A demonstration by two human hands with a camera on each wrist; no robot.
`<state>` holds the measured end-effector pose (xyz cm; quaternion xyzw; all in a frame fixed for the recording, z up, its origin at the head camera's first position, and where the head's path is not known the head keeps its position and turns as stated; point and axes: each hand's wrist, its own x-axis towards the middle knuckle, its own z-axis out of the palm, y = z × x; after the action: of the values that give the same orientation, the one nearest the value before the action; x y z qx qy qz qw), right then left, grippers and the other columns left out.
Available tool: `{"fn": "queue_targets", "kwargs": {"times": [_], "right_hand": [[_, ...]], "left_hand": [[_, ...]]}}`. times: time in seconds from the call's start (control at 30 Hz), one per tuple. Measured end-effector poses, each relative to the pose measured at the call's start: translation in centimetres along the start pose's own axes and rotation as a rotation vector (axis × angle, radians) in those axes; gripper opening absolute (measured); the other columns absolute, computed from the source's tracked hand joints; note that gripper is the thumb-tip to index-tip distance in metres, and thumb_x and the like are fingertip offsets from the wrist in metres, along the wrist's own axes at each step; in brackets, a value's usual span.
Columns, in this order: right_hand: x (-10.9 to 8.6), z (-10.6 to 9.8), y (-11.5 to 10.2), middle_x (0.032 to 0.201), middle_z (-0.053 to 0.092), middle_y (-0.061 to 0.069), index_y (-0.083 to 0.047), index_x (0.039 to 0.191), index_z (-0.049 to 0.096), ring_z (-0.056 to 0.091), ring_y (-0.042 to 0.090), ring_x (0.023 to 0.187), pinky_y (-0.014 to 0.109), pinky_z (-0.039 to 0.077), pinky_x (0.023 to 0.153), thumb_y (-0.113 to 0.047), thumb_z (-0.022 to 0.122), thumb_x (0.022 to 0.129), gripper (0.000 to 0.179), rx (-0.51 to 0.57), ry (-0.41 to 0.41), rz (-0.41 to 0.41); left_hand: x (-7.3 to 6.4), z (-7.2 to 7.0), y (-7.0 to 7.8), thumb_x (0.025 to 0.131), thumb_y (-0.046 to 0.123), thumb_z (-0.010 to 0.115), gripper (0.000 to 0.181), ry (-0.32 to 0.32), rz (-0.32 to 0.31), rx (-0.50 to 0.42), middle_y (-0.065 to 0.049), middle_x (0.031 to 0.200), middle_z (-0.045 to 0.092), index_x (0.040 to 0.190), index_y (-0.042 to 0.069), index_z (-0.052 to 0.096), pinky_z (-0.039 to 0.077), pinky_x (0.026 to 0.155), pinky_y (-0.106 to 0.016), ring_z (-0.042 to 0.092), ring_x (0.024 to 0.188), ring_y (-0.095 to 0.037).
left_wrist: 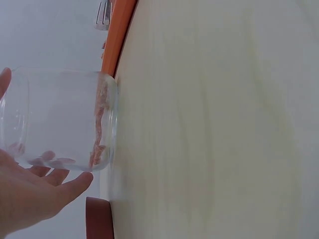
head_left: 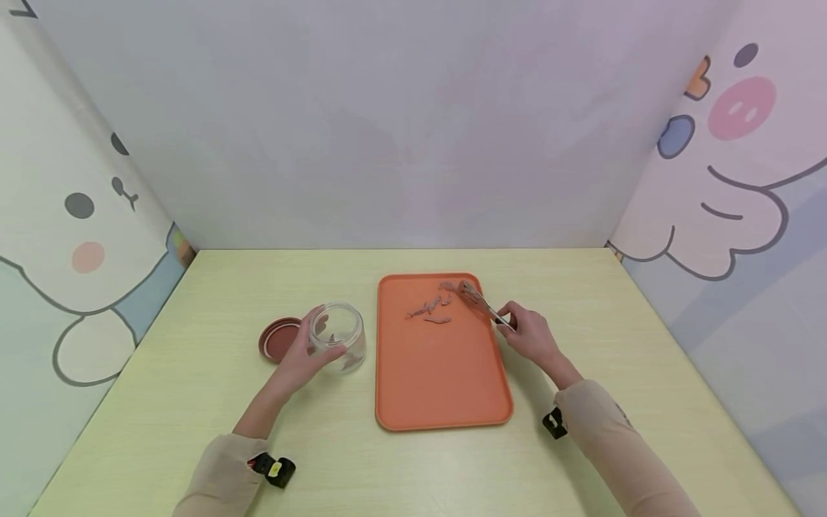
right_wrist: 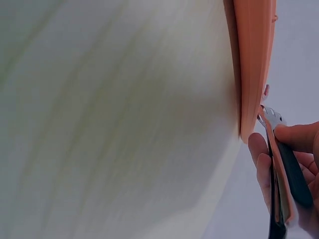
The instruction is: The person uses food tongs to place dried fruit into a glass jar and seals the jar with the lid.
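- Right grip [head_left: 531, 336]: pinching tongs [head_left: 478, 299], tips at pinkish strips [head_left: 431, 306] near far right corner of orange tray [head_left: 439, 380]; can't tell if tips clamp any.
- Left grip [head_left: 302, 362]: wrapped around upright glass jar [head_left: 354, 350], left of tray, strips inside.

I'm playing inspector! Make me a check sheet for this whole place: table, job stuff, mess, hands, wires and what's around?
Surface: pale yellow table.
Job's things: jar open, strips inside; more strips on the far part of the orange tray; lid beside the jar.
Clutter: nothing seen.
Grippers: left hand holds the jar; right hand holds tongs, tips near strips.
Cables: nothing seen.
Surroundings: plain back wall, cartoon side walls.
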<state>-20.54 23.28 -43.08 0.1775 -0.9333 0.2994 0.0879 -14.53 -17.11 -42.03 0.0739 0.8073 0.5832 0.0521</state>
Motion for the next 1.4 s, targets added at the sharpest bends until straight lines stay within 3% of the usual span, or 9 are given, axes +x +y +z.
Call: {"fn": "queue_targets", "kwargs": {"times": [0.17,0.33,0.57,1.07,1.4], "right_hand": [[-0.2,-0.5,0.2,0.052,0.047,-0.005,-0.005,0.093,0.058,0.045,0.008,0.041,0.029,0.036,0.045,-0.004,0.064,0.079,0.016,0.031,0.019,-0.007],[-0.5,-1.4,-0.1,0.053,0.048,-0.004,-0.005,0.094,0.057,0.048,0.006,0.043,0.03,0.036,0.047,-0.003,0.064,0.079,0.017,0.036,0.017,-0.026],[-1.0,-2.7,-0.9,0.056,0.046,-0.007,-0.007,0.094,0.057,0.041,0.007,0.042,0.028,0.034,0.045,-0.004,0.065,0.079,0.018,0.008,0.019,-0.07],[-2.3,-5.2,-4.6,0.057,0.044,-0.011,-0.013,0.096,0.058,0.038,0.004,0.042,0.023,0.034,0.039,-0.005,0.065,0.079,0.021,0.018,-0.013,-0.211],[-2.6,-5.3,-7.6,0.057,0.041,-0.012,-0.011,0.096,0.059,0.034,0.003,0.043,0.02,0.031,0.039,-0.002,0.065,0.077,0.022,0.056,-0.018,-0.319]], "left_hand": [[0.3,0.0,-1.0,0.081,0.03,0.065,0.08,0.013,0.011,0.005,-0.012,0.141,0.021,0.139,0.024,0.011,0.016,0.098,-0.053,0.016,0.129,-0.027],[0.4,0.0,-1.1,0.08,0.03,0.065,0.08,0.017,0.018,0.012,-0.014,0.141,0.022,0.139,0.023,0.012,0.017,0.098,-0.053,0.017,0.129,-0.027],[0.4,0.0,-1.1,0.081,0.029,0.065,0.079,0.018,0.02,0.01,-0.014,0.141,0.022,0.139,0.022,0.012,0.017,0.098,-0.053,0.017,0.129,-0.027],[0.4,0.0,-1.1,0.081,0.03,0.065,0.08,0.016,0.021,0.019,-0.014,0.141,0.021,0.139,0.023,0.011,0.018,0.098,-0.053,0.017,0.129,-0.027],[0.4,0.0,-1.2,0.08,0.03,0.065,0.079,0.02,0.019,0.02,-0.013,0.141,0.022,0.139,0.024,0.012,0.017,0.098,-0.052,0.017,0.129,-0.026]]}}
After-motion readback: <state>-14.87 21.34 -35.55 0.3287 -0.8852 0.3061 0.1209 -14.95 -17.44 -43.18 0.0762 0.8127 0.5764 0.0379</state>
